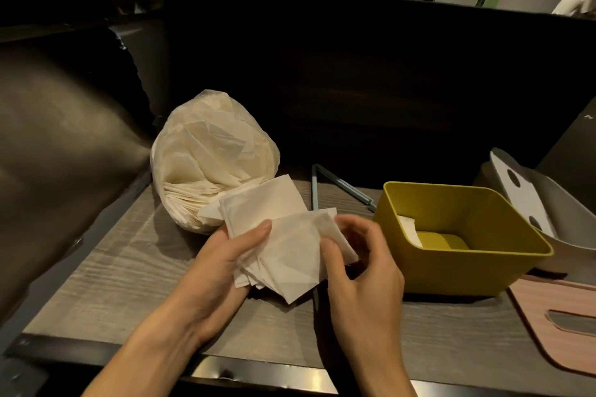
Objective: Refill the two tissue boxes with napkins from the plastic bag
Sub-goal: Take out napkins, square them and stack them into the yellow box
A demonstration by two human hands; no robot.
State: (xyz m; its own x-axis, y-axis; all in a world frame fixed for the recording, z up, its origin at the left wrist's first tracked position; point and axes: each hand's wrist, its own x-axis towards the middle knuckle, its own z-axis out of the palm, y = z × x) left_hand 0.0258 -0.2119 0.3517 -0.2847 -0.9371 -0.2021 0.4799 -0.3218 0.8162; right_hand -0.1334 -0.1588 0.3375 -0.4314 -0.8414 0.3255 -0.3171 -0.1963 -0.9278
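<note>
A fanned stack of white paper napkins [283, 248] is held above the grey wood-grain worktop [113, 284], gripped by the left hand [222, 271] and pinched by the right hand [361, 271], between the clear plastic napkin bag [206, 151] and the open yellow plastic tissue box [461, 235].

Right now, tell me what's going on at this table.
A person is refilling tissue boxes. Both hands, left hand and right hand, hold a loose stack of napkins above the wooden table. The plastic bag of napkins lies behind them. The yellow box to the right sits open, almost empty. A grey box waits behind it.
</note>
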